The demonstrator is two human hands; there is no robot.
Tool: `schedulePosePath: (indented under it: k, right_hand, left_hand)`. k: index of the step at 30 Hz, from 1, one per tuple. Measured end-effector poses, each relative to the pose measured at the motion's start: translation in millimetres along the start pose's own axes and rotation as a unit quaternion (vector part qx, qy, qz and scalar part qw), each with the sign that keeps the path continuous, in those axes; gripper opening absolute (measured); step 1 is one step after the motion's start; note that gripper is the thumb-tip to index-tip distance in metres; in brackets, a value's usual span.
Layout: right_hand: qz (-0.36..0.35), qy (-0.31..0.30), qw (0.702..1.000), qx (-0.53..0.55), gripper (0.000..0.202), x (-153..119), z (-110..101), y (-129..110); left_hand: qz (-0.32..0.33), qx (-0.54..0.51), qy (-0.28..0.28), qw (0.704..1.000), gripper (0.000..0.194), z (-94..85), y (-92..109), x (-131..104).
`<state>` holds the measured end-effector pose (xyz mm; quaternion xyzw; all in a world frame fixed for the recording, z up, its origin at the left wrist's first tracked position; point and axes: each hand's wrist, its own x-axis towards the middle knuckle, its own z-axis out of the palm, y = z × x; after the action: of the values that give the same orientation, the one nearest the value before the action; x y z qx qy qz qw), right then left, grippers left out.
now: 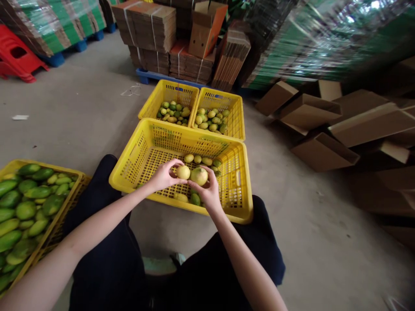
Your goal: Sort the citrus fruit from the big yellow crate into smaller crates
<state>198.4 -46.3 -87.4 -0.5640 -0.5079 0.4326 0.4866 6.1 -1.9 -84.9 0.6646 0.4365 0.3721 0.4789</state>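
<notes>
Over a large yellow crate (181, 129), my left hand (166, 176) holds a pale yellow round fruit (183, 172) between thumb and fingers. Beside it, my right hand (210, 189) grips a larger yellow-green fruit (199, 176). The two fruits are side by side, nearly touching. Several small yellow and green fruits (197, 159) lie in the crate behind my hands. Nearer the front wall are a yellow fruit (180, 197) and a green fruit (195, 199), partly below my right hand.
Two yellow crates (168, 86) (238, 113) of small fruits stand behind. A crate of green fruits (76, 172) is at the left. Cardboard boxes (311, 112) lie at the right; a red stool (22, 56) stands far left; bundled cardboard (145, 26) is behind.
</notes>
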Motion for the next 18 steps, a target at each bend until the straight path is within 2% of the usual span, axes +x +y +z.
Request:
schedulePosePath:
  k: [2,4,7,10,13,18]
  right_hand:
    - [0.142,-0.050,0.980,0.132,0.048,-1,1,-4]
    - [0.240,-0.091,0.939,0.231,0.040,-1,1,-7]
    - [0.323,-0.117,0.893,0.292,0.031,1,2,-9]
    - [0.405,-0.138,0.860,0.277,0.046,2,3,-11]
    - [0.453,-0.151,0.843,0.248,0.066,2,3,-14]
    - [0.459,-0.152,0.842,0.239,0.071,2,3,-14]
  left_hand:
    - [-0.118,-0.114,-0.044,0.985,0.054,-0.5,2,2]
    - [-0.186,-0.200,-0.073,0.959,0.057,-0.3,2,3]
    - [-0.220,-0.239,-0.105,0.940,0.062,0.7,-1,6]
    - [-0.242,-0.239,-0.130,0.931,0.067,1.8,-5,7]
    - [-0.251,-0.244,-0.145,0.925,0.069,2.4,-10,7]
    - [-0.253,-0.249,-0.139,0.924,0.061,2.2,-10,7]
